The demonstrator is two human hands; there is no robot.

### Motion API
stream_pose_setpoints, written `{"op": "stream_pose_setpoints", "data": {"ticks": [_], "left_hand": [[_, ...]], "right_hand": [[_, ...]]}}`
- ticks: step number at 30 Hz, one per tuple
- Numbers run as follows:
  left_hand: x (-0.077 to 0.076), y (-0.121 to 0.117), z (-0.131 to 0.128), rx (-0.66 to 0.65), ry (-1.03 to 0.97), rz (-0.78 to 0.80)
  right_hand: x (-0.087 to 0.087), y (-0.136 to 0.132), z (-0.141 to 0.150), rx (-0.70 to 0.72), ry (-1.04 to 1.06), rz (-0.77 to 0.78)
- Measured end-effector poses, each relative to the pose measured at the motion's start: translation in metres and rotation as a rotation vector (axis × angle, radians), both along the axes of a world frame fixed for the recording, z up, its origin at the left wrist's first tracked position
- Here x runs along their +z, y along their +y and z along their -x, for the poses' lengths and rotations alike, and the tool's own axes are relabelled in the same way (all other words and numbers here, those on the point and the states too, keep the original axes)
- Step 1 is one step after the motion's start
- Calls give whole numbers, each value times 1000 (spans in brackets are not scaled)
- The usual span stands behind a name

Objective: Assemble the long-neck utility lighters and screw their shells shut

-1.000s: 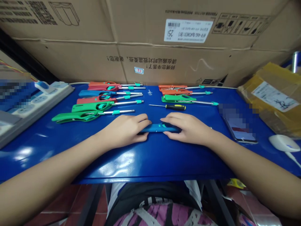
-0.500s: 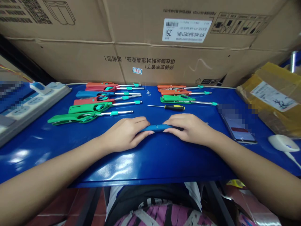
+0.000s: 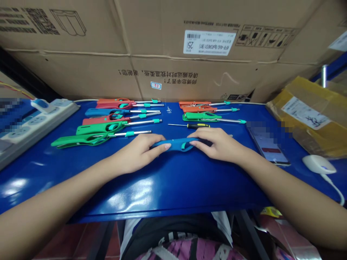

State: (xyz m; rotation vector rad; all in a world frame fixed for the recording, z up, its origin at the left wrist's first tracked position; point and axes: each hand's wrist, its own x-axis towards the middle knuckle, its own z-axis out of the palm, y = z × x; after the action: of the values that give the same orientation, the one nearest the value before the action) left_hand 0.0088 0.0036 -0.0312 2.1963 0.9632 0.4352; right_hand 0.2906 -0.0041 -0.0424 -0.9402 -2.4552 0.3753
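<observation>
Between my hands, just above the blue tabletop, is a blue long-nosed lighter [image 3: 176, 144] with a teal trigger. My left hand [image 3: 145, 150] pinches its left end between thumb and fingers. Around its right end my right hand [image 3: 214, 144] is closed, hiding most of that part. A screwdriver [image 3: 199, 126] with a black and yellow handle lies right behind my hands. At the back left, several red, blue and green lighters [image 3: 100, 127] rest in a stack of rows. To the back right lie two orange lighters [image 3: 197, 108] and a green lighter [image 3: 202, 116].
A white power strip [image 3: 35, 122] runs along the left edge. On the right are a phone [image 3: 267, 144], a white mouse-shaped device [image 3: 318, 164] with a cable, and a taped parcel [image 3: 303, 115]. A large cardboard box [image 3: 157, 39] walls off the back of the blue table [image 3: 168, 187].
The blue lighter has turned in my hands, so its broad side and teal trigger now show. Both hands stay on it, and my left hand has shifted slightly left.
</observation>
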Motion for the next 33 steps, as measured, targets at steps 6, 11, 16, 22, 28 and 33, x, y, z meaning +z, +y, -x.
{"op": "stream_pose_setpoints", "data": {"ticks": [6,11,16,22,28,33], "left_hand": [[-9,-2,-15,177,-351,758],[-12,-6,-13,71,-290,65],[-15,-9,-8,-89,-284,-354],[-13,-14,-12,-82,-286,-327],[-19,-8,-15,52,-298,-47],[-20,-4,-12,99,-420,112]], "right_hand": [[-4,-1,4,69,-144,-22],[-4,-3,3,22,-151,-11],[0,-9,6,45,-145,-17],[4,-17,13,64,-148,48],[1,-10,7,-24,-130,120],[2,-7,6,-74,-150,89]]}}
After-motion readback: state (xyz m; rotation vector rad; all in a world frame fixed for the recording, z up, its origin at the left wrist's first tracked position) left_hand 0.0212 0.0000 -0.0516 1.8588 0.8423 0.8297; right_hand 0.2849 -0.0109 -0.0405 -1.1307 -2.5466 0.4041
